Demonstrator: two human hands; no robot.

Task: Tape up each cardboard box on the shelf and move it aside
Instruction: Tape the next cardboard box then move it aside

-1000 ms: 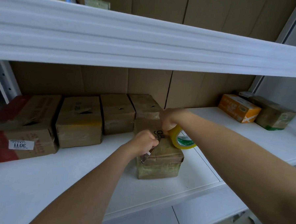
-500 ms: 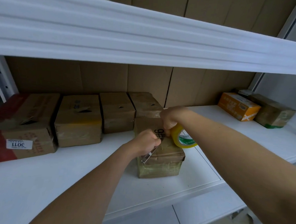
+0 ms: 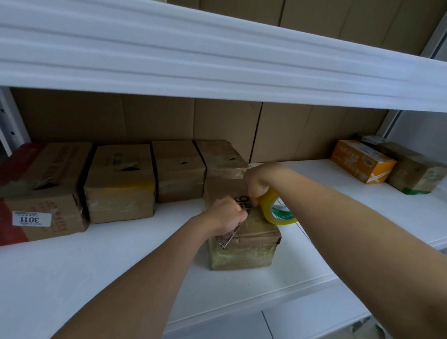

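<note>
A person reaches both arms into a white shelf. A small brown box sits on the shelf right under the hands. Shiny tape wraps its front and top.

The left hand is curled tight around a thin metal cutter. The cutter pokes out below the fingers and its end lies against the top front edge of the box. The knuckles rest on the box top.

The right hand is just behind the left one, almost touching it. Its fingers are bent and grip a yellow tape roll. The roll stands on its edge on the box top, just to the right of the fingers. I can see green print inside the roll. Black letters on the box show between the two hands.

To the left of the fingers, four more boxes stand in a row along the back. The nearest box touches the back of the small box. Next come a brown box and a bigger one. The last one has red on it and a white label that reads 3011 upside down.

Far to the right of the fingers, an orange box sits by a dull green-brown box. Brown cardboard lines the back wall. A second white shelf hangs above the hands.
</note>
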